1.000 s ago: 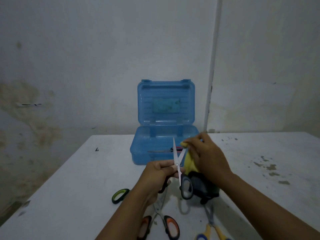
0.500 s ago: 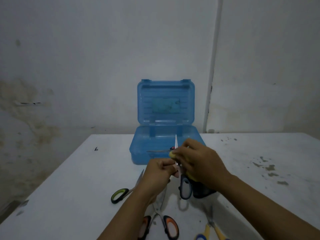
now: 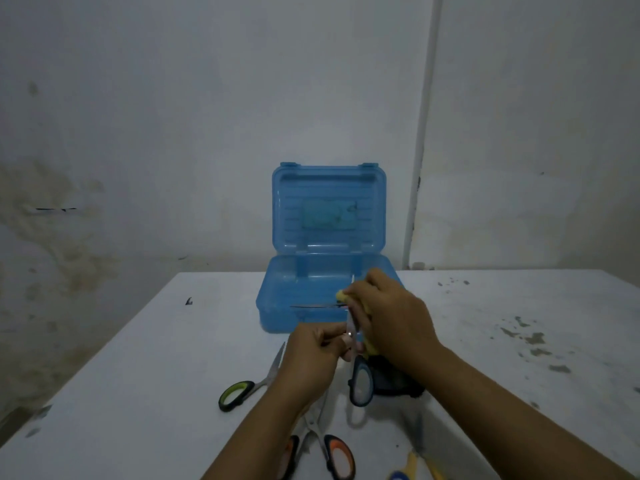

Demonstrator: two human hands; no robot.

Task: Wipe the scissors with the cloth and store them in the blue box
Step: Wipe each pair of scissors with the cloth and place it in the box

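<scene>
My left hand [image 3: 313, 355] holds a pair of scissors with dark blue handles [image 3: 360, 382] upright near the pivot, blades pointing up. My right hand [image 3: 388, 317] grips a yellow cloth [image 3: 369, 342] wrapped around the blades, with only the blade tip showing above my fingers. The blue box [image 3: 277, 306] stands open just behind my hands, its lid upright. Another pair of scissors lies inside the box [image 3: 318, 306].
On the white table [image 3: 138, 393] lie green-handled scissors [image 3: 242, 393], orange-handled scissors [image 3: 329, 452] and yellow-and-blue-handled scissors [image 3: 415, 469]. A dark object [image 3: 391, 382] sits under my right wrist. Walls stand behind the table.
My right hand slid the cloth down the blades and then back up toward the tip. The blades, spread a second ago, are now together. My left hand stayed in place.
</scene>
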